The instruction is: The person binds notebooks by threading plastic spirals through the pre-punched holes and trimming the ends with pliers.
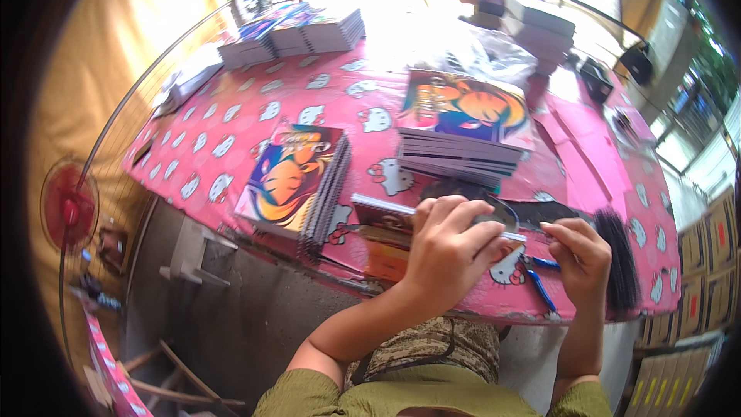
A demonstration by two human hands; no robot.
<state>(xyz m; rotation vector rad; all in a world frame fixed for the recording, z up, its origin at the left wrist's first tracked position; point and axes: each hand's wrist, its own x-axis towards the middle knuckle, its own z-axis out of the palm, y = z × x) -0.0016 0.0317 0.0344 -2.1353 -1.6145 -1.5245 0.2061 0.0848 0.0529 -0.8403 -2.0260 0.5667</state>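
Left hand: bent over the top edge of a notebook, fingers curled round it; it is grasping the notebook
Right hand: (579,255) lifted by the notebook's right end; fingers bent in with the tips close together; I cannot tell if they pinch something small
Notebook: (384,220) dark at the top of its cover, orange lower down; pale page edges show along the top; the left hand (455,243) hides much of it
Notebook's place: at the front edge of the pink table (193,143), close to the person's lap
Notebook's way: propped on edge, cover side toward the person; its top edge runs left to right, with the right end a bit nearer the person
Blue-handled pliers: (543,292) on the table, just below the right hand
Black spiral coils: (620,262) in a bunch, right of the right hand
Spiral notebook stack: (289,177) left of the held notebook; bright cartoon cover on top
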